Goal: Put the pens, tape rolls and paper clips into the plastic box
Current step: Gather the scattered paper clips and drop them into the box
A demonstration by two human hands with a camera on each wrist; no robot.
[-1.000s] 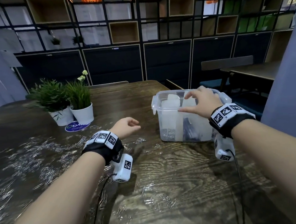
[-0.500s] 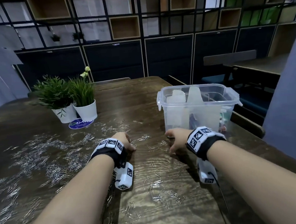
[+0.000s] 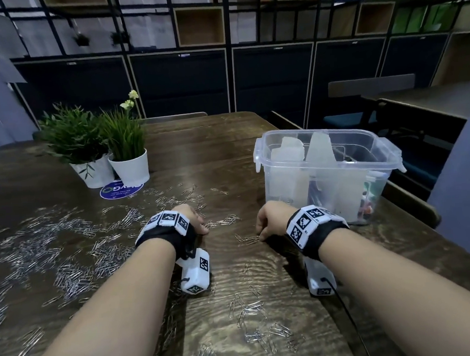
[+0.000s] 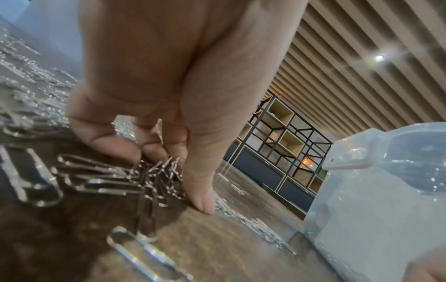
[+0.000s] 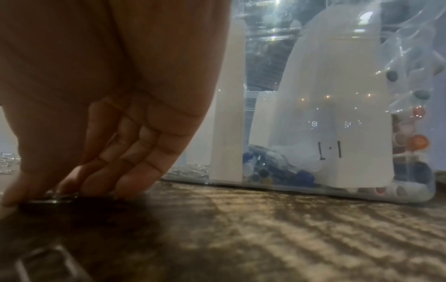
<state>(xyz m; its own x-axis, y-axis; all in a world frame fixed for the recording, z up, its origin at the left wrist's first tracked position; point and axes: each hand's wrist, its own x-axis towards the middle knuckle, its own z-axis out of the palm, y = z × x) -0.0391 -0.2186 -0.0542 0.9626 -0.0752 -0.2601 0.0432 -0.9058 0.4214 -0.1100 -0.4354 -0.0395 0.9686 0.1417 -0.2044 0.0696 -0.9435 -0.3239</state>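
Silver paper clips (image 3: 66, 245) lie scattered over the dark wooden table (image 3: 226, 156). My left hand (image 3: 199, 224) is down on the table, fingers curled round a small bunch of paper clips (image 4: 103, 183), thumb tip on the wood; the left hand (image 4: 169, 167) fills its wrist view. My right hand (image 3: 262, 230) pinches a few paper clips (image 5: 55, 198) against the table just left of the clear plastic box (image 3: 326, 154). The box (image 5: 337, 114) holds white dividers and pens (image 5: 277, 171) at the bottom.
Two potted plants (image 3: 109, 147) in white pots stand at the back left, by a round blue sticker (image 3: 120, 190). More clips (image 3: 255, 323) lie near the front edge. A chair (image 3: 370, 104) and another table stand to the right.
My right hand left the top of the box and came down to the table beside it. My left hand dropped onto the clips. Both have stayed there for the last half second.
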